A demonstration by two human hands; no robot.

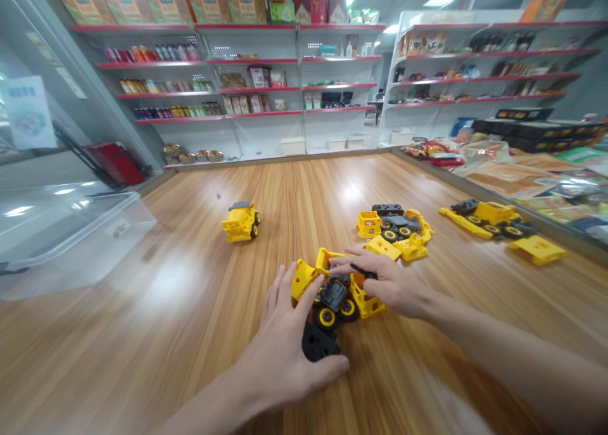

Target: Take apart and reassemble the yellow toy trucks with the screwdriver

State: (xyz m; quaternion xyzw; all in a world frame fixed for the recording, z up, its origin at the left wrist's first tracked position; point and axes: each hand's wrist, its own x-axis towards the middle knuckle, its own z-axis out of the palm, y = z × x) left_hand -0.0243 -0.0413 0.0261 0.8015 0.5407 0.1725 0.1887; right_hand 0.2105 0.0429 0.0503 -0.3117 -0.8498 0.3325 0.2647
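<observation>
A heap of yellow and black toy truck parts lies on the wooden floor just in front of me. My left hand rests flat on the heap's left side, fingers stretched over a yellow piece, thumb beside a black block. My right hand lies over the heap's right side, fingers extended, with a thin black rod between finger and thumb. Black wheels with yellow hubs show between the hands.
An assembled yellow toy truck stands further out to the left. Two more piles of truck parts lie to the right. A clear plastic bin sits at left. Stocked store shelves line the back; packaged goods lie at right.
</observation>
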